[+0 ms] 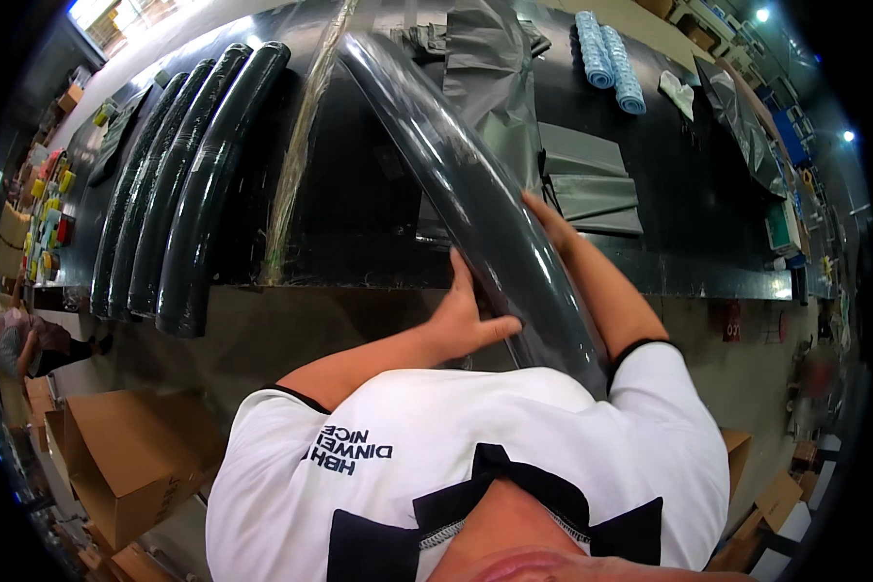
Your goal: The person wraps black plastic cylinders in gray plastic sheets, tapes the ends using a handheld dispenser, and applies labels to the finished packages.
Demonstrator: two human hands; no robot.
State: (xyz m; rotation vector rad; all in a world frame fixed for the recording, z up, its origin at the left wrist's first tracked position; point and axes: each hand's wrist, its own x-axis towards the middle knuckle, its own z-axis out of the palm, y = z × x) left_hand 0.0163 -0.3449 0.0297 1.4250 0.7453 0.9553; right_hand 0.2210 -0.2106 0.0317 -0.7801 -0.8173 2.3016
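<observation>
A long dark roll wrapped in shiny clear film (475, 199) slants from the far middle of the table toward my chest. My left hand (466, 315) presses against its left side, thumb and fingers spread along it. On the roll's right side rests my right hand (556, 231), its fingers partly hidden behind the film. Between them my two hands grip the roll, its near end close to my shirt. Beyond it, a crumpled grey sheet (490, 73) lies on the table, with folded grey pieces (597, 179) just right of the roll.
Several similar film-wrapped rolls (199, 184) lie at the left, overhanging the near edge of the black table (708, 233). A strip of clear film (306, 136) runs beside them. Two light-blue rolls (609, 63) and a white cloth (677, 94) lie at far right. Cardboard boxes (136, 456) stand lower left.
</observation>
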